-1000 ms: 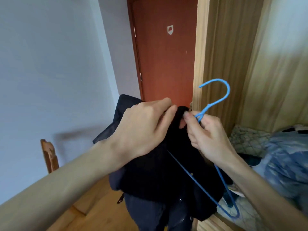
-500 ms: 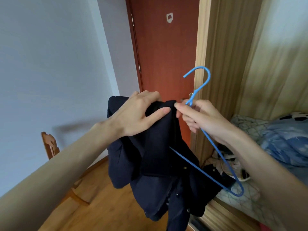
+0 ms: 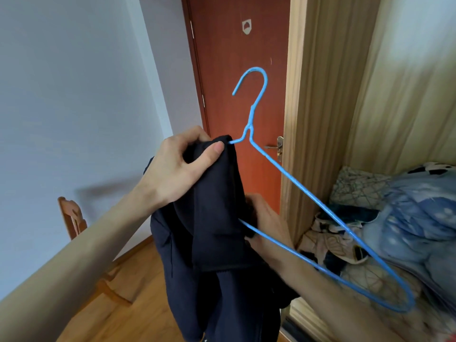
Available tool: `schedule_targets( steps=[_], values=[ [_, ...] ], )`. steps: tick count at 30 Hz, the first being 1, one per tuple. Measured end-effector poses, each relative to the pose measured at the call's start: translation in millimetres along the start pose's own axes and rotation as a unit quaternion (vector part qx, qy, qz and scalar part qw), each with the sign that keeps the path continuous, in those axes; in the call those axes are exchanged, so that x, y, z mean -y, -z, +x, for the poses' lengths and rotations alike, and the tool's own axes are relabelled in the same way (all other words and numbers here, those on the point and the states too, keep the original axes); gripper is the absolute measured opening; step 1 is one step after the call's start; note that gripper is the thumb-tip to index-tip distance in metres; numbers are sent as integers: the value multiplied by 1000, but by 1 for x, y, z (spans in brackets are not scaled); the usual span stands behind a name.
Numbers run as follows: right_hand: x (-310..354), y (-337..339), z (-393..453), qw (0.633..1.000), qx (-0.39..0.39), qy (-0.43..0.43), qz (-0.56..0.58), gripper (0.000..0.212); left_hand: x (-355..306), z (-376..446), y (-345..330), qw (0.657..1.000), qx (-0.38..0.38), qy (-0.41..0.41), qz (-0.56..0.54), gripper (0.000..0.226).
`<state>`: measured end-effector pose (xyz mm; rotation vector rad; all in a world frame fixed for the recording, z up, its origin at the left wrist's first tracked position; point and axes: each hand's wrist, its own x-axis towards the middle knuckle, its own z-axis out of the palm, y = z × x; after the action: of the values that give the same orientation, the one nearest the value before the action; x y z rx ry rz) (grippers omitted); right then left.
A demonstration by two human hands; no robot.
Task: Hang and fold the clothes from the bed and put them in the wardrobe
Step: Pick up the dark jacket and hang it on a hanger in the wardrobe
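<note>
You are holding a dark navy garment (image 3: 217, 218) up in front of the red door (image 3: 237, 58), threading it onto a blue wire hanger (image 3: 308, 191). Your left hand (image 3: 180, 169) is pinching the top fold of the cloth, thumb and fingers curled round it right where the hanger's left arm disappears under the fabric. Your right hand (image 3: 266, 225) is sitting lower, partly behind the cloth; it seems to be gripping the garment's edge near the hanger's bottom bar, though I cannot tell exactly how its fingers are closing.

The hanger's right shoulder and far corner are standing bare, tilted down toward the wardrobe. To do this well, be keeping the left pinch firm so the seated side does not slide off, and be drawing the loose side of the cloth along the bare wire until it covers that shoulder.

The open wardrobe (image 3: 320, 95) is just to your right, its lower shelf holding a heap of bedding and clothes (image 3: 394, 218) that the hanger's low corner could snag. A wooden chair (image 3: 71, 218) is standing against the wall on your left.
</note>
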<state>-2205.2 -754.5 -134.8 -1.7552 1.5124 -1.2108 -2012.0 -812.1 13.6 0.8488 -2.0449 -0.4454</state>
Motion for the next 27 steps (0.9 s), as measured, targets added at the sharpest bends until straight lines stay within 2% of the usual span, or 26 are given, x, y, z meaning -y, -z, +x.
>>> schedule_targets(
  steps=[1,2,4,7,9,12,13,15,18,22,27],
  values=[
    [-1,-12,1,996,20,-23,86,44,-2,-2,5,1000,-9,2,0,43],
    [3,-19,0,992,23,-26,120,44,-4,-3,11,1000,-18,3,0,43],
    [13,-26,-8,997,5,-8,71,54,-7,-8,25,999,-34,6,3,42],
    [17,-35,-19,999,-30,9,-17,80,-7,-18,46,998,-58,21,22,44],
    [6,-39,-19,996,-50,25,-72,71,-3,-26,60,996,-77,33,42,45],
    [-13,-31,-3,998,-46,24,-28,17,4,-39,80,991,-98,56,68,44],
    [-18,-26,2,998,-39,32,-22,12,6,-43,86,990,-104,66,74,43],
    [-27,-15,12,998,-37,44,-29,21,10,-51,98,986,-116,82,87,40],
    [-24,-1,28,997,-36,72,-19,12,15,-63,111,982,-123,98,107,39],
    [-3,20,53,992,-50,116,-21,12,25,-78,126,975,-130,122,135,43],
    [17,33,76,958,-117,164,-206,27,39,-93,140,967,-150,137,156,40]
  ],
)
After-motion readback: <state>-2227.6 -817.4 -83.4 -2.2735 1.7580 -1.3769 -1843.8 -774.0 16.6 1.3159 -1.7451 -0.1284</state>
